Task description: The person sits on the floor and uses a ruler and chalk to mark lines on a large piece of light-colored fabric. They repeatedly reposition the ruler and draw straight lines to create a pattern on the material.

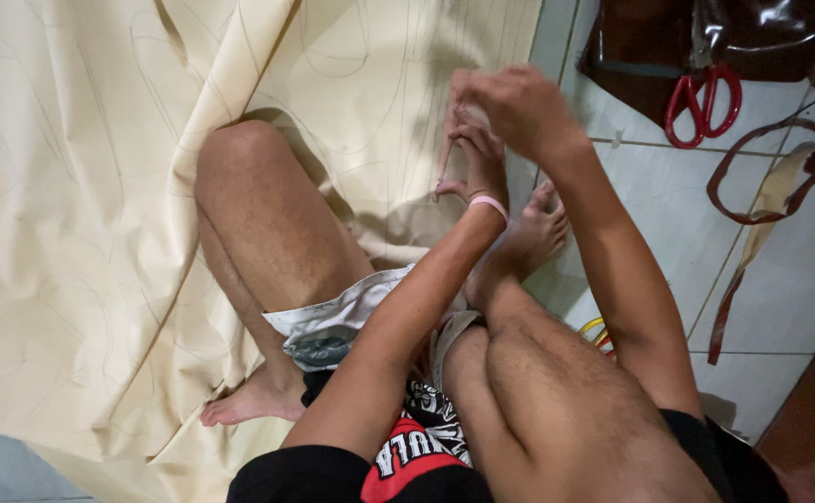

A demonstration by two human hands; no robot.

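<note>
A large cream sheet (81,186) with faint drawn curves lies on the floor and over my left leg. My left hand (478,163), with a pink band on the wrist, has its fingers pinched at the sheet's right edge. My right hand (519,104) is curled just above it, fingertips touching the left fingertips. What lies between the right fingers is hidden. Both hands hover over my right foot (530,235).
Red-handled scissors (702,99) rest on a dark brown leather piece (631,47) at the top right. Brown straps (752,224) trail across the pale floor tiles (668,214). A yellow loop (596,329) peeks from under my right leg.
</note>
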